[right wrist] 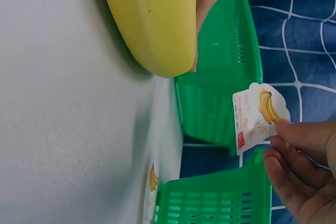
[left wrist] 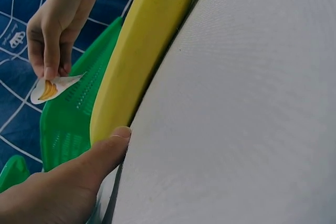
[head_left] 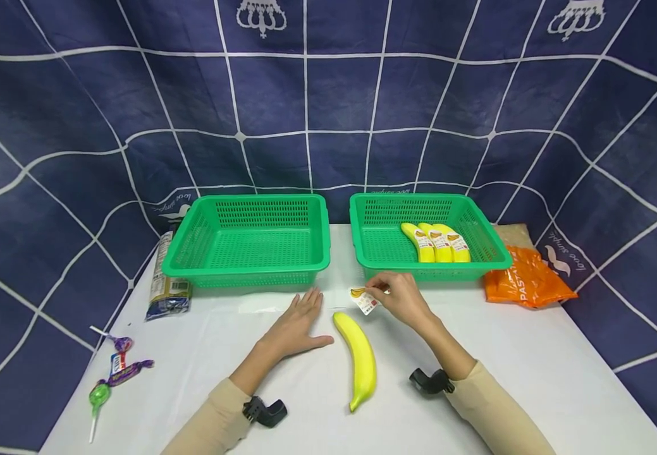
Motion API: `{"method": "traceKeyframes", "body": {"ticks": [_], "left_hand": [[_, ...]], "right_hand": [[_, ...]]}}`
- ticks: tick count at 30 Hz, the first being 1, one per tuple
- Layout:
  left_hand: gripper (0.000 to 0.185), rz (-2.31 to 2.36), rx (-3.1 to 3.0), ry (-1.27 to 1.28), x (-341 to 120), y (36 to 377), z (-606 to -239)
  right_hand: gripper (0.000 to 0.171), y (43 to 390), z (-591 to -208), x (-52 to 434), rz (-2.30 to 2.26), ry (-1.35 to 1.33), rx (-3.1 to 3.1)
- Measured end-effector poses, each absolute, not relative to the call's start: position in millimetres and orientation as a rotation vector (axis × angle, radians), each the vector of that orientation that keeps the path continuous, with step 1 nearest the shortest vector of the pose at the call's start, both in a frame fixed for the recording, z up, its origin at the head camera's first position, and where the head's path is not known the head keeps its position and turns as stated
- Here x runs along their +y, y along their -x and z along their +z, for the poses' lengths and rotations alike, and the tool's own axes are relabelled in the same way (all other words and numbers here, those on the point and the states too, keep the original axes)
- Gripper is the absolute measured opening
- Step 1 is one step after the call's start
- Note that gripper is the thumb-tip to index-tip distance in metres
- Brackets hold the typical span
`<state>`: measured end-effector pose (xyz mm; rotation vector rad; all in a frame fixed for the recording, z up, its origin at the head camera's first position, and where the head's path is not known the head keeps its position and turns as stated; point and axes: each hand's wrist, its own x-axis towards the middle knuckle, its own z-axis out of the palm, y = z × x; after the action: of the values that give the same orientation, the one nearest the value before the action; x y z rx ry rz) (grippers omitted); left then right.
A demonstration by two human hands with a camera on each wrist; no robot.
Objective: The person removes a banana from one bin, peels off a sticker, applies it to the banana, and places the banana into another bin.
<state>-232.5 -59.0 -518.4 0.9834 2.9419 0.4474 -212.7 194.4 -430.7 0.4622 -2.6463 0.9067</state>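
Observation:
A whole yellow banana (head_left: pixel 358 360) lies on the white table between the two hands. My right hand (head_left: pixel 399 300) pinches a white sticker (head_left: pixel 365 299) with a banana picture at its edge, just above the table beyond the banana; the right wrist view shows this sticker (right wrist: pixel 259 115) face-on. My left hand (head_left: pixel 300 328) rests flat on the table, fingers spread, left of the banana. In the left wrist view its thumb (left wrist: pixel 107 153) is near the banana's end; touching or apart, I cannot tell. Another banana-printed label (right wrist: pixel 151 182) lies on the table by a basket.
An empty-looking green basket (head_left: pixel 248 275) stands at the back left. In the right green basket (head_left: pixel 430 268) lie three bananas (head_left: pixel 442 246) with stickers. An orange pasta bag (head_left: pixel 524 281) is at far right, a dark packet (head_left: pixel 170 291) at left, wrapped candies (head_left: pixel 126 373) at front left.

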Motion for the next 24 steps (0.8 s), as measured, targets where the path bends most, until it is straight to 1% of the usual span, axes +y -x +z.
{"method": "traceKeyframes", "body": {"ticks": [2,5,9,13,19,24], "left_hand": [[0.103,0.453,2.952,-0.978,-57.8,231.2,-517.3],[0.104,0.59,2.912,-0.949,-55.2,225.4,-515.8],[0.105,0.852,2.803,-0.882,-49.5,210.9,-512.6],[0.108,1.002,2.747,-0.842,-41.6,193.4,-508.9],[0.118,1.019,2.71,-0.771,-27.7,169.5,-503.9],[0.123,0.963,2.715,-0.82,-19.4,162.8,-508.8]], "right_hand": [[0.006,211.1,-429.5,194.8,0.91,-0.461,-2.642],[0.006,208.6,-428.1,195.0,0.916,-0.462,-2.637],[0.006,204.5,-426.6,194.8,0.904,-0.462,-2.63],[0.006,200.6,-424.7,194.8,0.876,-0.466,-2.619],[0.004,195.6,-421.1,195.3,0.853,-0.457,-2.603],[0.006,190.6,-417.7,194.9,0.86,-0.469,-2.588]]}}
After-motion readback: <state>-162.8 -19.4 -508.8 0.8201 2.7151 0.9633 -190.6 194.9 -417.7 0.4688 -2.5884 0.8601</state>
